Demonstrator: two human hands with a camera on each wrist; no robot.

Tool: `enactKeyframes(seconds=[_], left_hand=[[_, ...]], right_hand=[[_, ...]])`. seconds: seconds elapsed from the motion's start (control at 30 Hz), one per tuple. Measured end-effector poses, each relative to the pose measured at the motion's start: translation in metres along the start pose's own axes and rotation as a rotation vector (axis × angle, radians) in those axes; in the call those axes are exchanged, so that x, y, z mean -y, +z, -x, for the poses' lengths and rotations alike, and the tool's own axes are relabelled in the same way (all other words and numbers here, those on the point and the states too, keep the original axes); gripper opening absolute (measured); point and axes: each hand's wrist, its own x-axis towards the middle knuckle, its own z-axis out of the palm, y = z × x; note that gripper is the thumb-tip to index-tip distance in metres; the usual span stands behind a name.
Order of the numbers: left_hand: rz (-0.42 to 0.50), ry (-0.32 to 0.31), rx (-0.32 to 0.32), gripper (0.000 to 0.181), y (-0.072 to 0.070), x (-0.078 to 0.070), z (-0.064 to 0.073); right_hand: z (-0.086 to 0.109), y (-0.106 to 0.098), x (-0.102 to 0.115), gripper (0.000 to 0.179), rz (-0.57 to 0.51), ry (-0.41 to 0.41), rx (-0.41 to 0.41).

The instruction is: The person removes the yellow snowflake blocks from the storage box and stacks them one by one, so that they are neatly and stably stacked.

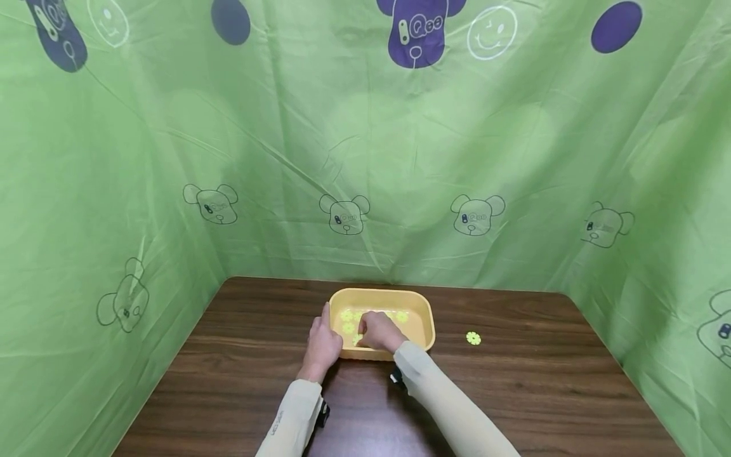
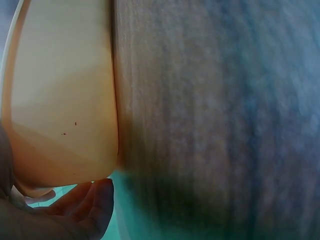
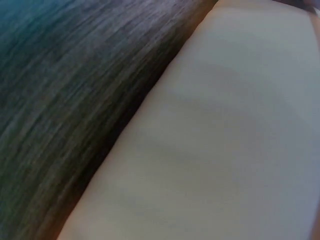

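A yellow plastic tub [image 1: 424,317] stands on the wooden table in the head view, with several flower-shaped yellow-green pieces [image 1: 402,316] lying in it. My left hand [image 1: 323,343] grips its left side, the thumb at the near left corner and the index finger pointing forward along the rim. In the left wrist view, fingers [image 2: 102,197] curl round the end of the tub's wall [image 2: 65,90]. My right hand [image 1: 379,331] reaches over the near rim into the tub, fingers bent downward beside a flower piece [image 1: 356,340]. Whether they pinch it I cannot tell.
One more flower piece [image 1: 473,338] lies on the table [image 1: 525,368] to the right of the tub. Green printed cloth [image 1: 411,146] hangs behind and at both sides of the table. The tub's pale outer wall [image 3: 210,140] fills much of the right wrist view.
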Motion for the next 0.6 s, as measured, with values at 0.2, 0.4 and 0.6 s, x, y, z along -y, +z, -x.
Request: enactKeyframes(seconds=[0.2,0.4,0.6], left_hand=[[-0.005,0.024,-0.031,0.077,0.000,0.002,-0.001],[-0.012,0.007,-0.019,0.078,0.001,0.004,-0.002],[-0.007,0.005,0.008,0.078,0.002,0.004,-0.003]], right_hand=[[-0.001,0.000,-0.002,0.027,0.009,0.001,0.000],[0.006,-0.008,-0.001,0.019,-0.073,-0.034,-0.002],[0.016,-0.025,-0.012,0.014,-0.177,-0.098,-0.111]])
